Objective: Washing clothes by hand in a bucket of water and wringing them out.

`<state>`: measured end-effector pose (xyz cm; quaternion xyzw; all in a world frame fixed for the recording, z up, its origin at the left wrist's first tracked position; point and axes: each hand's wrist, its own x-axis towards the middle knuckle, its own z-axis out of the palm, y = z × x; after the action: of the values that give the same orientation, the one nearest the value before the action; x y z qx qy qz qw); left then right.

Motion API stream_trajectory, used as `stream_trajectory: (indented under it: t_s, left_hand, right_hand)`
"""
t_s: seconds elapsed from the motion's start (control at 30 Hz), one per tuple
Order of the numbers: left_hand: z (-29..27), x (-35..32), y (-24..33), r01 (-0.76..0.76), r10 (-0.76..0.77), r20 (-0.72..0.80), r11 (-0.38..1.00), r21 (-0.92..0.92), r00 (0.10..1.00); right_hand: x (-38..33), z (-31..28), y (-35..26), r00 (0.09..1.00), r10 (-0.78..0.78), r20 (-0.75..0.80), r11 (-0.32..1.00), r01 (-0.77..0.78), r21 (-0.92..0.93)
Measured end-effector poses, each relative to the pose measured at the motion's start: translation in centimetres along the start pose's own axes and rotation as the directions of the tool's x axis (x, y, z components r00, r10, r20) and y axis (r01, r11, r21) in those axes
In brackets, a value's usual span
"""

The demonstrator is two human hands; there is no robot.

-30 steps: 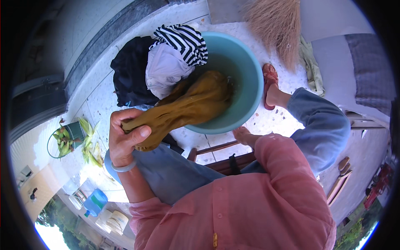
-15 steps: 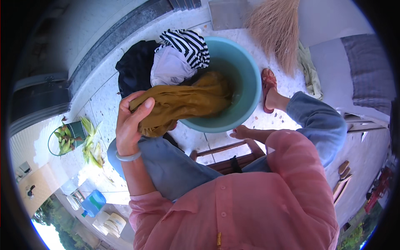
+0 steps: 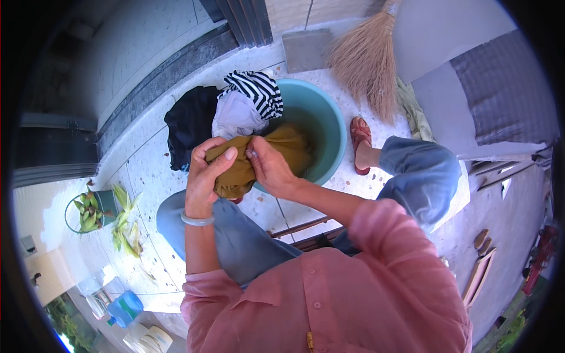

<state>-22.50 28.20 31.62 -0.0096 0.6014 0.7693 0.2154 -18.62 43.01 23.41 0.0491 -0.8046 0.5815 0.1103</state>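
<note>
The mustard cloth [image 3: 289,146] spans the left rim of the teal basin [image 3: 336,120], one end in the water, the bunched end outside. The left hand [image 3: 205,172] closes around that bunch, thumb on top; the right hand [image 3: 273,169] pinches it alongside. Should either grip slacken, wet weight might drag it down. Its long axis runs left to right, soaked end rightward. A white garment [image 3: 234,116] sits beyond.
</note>
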Motion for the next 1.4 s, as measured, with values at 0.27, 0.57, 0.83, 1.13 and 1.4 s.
stream_trajectory:
  t_s: [0.27,0.57,0.83,1.13,1.4]
  left_hand:
    - [-1.1,-2.0,1.1,-0.156,0.133,0.161,0.977,0.145,0.978]
    - [2.3,0.9,0.3,-0.259,0.188,0.329,0.948,0.185,0.925]
    - [0.9,1.7,1.3,-0.101,0.080,-0.102,0.970,-0.223,0.992]
    - [3.4,1.9,-0.5,-0.002,0.069,0.174,0.934,-0.358,0.982]
    - [1.5,4.1,-1.9,-0.040,0.033,0.039,0.980,0.194,0.999]
  right_hand:
    - [0.5,-1.9,9.3,0.914,0.402,-0.054,0.903,-0.406,-0.141]
    - [-1.8,-7.3,26.3,0.884,0.316,0.344,0.753,-0.013,-0.658]
    - [4.2,-2.6,4.6,0.982,0.166,-0.089,0.985,-0.160,0.066]
    - [3.8,-5.9,-3.9,0.980,-0.097,0.172,0.987,0.073,0.140]
    - [4.2,-10.3,0.9,0.872,0.272,0.407,0.932,-0.344,0.114]
